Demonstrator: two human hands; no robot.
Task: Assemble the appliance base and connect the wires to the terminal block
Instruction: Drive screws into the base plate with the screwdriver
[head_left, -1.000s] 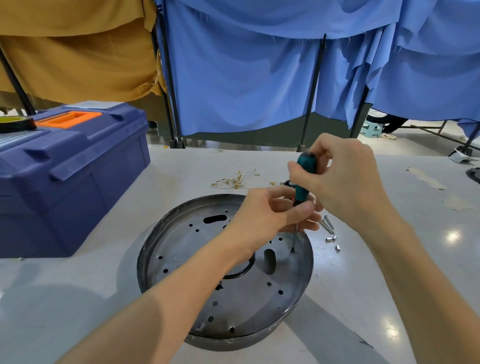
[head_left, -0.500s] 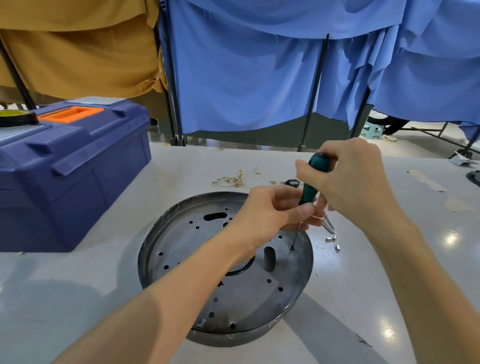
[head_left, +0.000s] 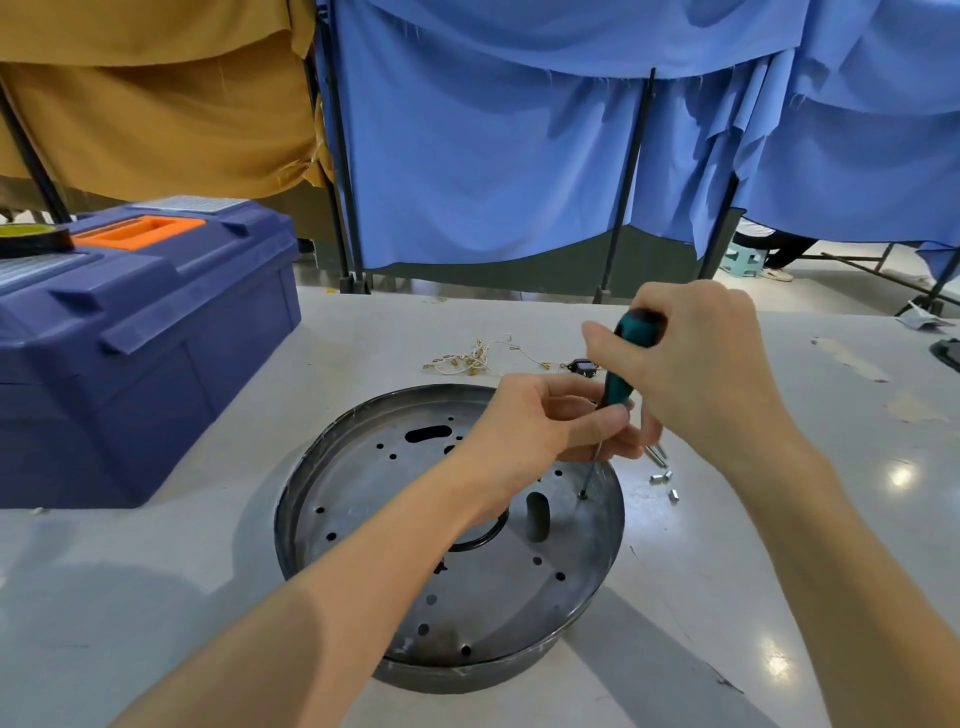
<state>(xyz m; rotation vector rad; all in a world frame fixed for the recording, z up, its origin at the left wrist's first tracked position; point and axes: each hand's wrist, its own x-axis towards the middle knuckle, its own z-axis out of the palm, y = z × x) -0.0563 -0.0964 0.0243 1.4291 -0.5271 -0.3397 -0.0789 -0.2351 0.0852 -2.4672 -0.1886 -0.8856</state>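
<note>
A round dark metal base pan (head_left: 363, 525) with several holes and slots lies on the grey table. My right hand (head_left: 696, 374) grips the green handle of a screwdriver (head_left: 621, 369), which stands nearly upright with its tip on a screw (head_left: 583, 495) near the pan's right rim. My left hand (head_left: 540, 431) pinches the screwdriver's lower handle and shaft just above the pan. A tangle of thin white wires with brass terminals (head_left: 478, 358) lies behind the pan, next to a small black part (head_left: 583, 367).
A blue toolbox (head_left: 135, 332) with an orange handle stands at the left, a tape roll (head_left: 31, 240) on its lid. Loose screws and small metal spacers (head_left: 662, 475) lie right of the pan. Blue and tan cloth screens hang behind the table.
The view has shifted slightly. My right hand has turned a little on the screwdriver handle; the tip stays on the same screw and my left hand keeps its pinch.
</note>
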